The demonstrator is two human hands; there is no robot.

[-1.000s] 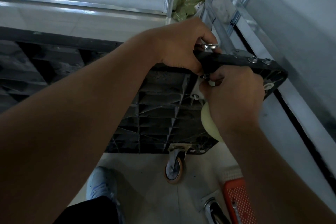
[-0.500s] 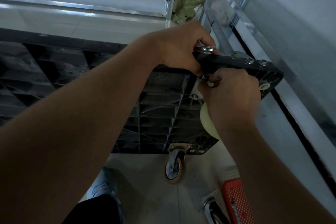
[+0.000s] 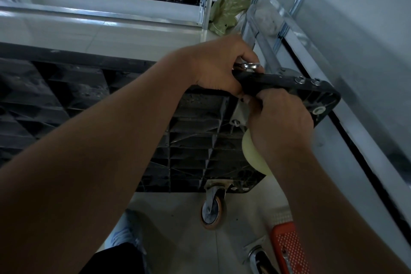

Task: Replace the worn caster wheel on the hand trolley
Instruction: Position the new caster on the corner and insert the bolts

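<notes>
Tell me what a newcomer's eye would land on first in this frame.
Two forearms cross the picture to the upper corner of a black ribbed trolley deck tipped on edge: the left hand grips a wrench at the rim, and the right hand works just below, above a pale wheel. Lower down, an orange-tyred caster hangs from the deck's bottom edge, with an orange basket on the floor to its right.

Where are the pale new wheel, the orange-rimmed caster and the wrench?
pale new wheel [image 3: 253, 155], head view, its rounded tread.
orange-rimmed caster [image 3: 212, 210], head view, wheel's side face.
wrench [image 3: 250, 65], head view, its shiny ring end.
</notes>
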